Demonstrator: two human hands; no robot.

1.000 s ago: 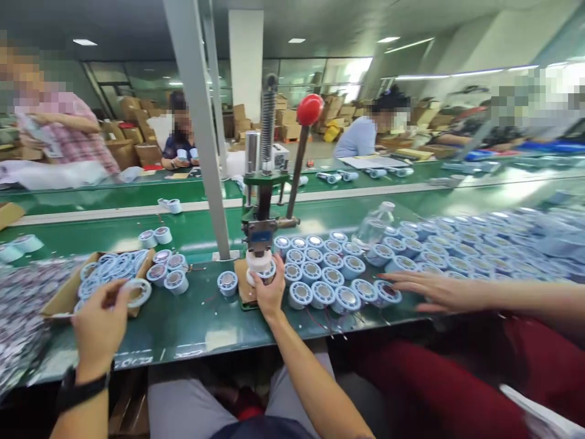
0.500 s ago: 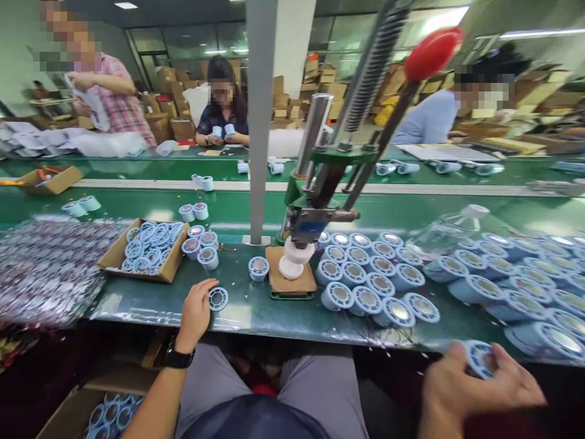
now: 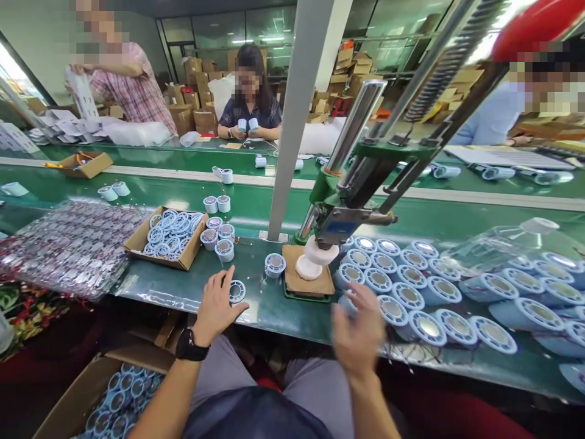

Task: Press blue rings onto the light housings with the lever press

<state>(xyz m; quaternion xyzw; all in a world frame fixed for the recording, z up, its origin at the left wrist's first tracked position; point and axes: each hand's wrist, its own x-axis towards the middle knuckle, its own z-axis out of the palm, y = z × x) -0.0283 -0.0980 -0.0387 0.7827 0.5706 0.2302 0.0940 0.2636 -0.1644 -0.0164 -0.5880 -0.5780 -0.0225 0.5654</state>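
Note:
My left hand (image 3: 219, 308) rests at the front edge of the green table, fingers spread beside a flat light-blue ring (image 3: 237, 291). Blurred by motion, my right hand (image 3: 359, 332) is over the front left corner of a group of blue cylindrical parts (image 3: 408, 296); whether it grips one is unclear. Between the hands, a single blue part (image 3: 275, 265) stands upright left of the hand press. The press has a white round pad (image 3: 308, 267) on a brown board (image 3: 292, 283), with its white upper head (image 3: 321, 249) just above.
A cardboard box of blue rings (image 3: 194, 256) stands at left, beside wrapped small parts (image 3: 68, 244). Several blue parts (image 3: 224, 249) stand behind my left hand. A grey post (image 3: 292, 122) rises behind the table. A clear plastic bottle (image 3: 498, 247) lies at right. People work across the line.
The view has shifted right and nearer the press. My right hand has moved left from the far right, where it held a blue part. My left hand's fingers have spread.

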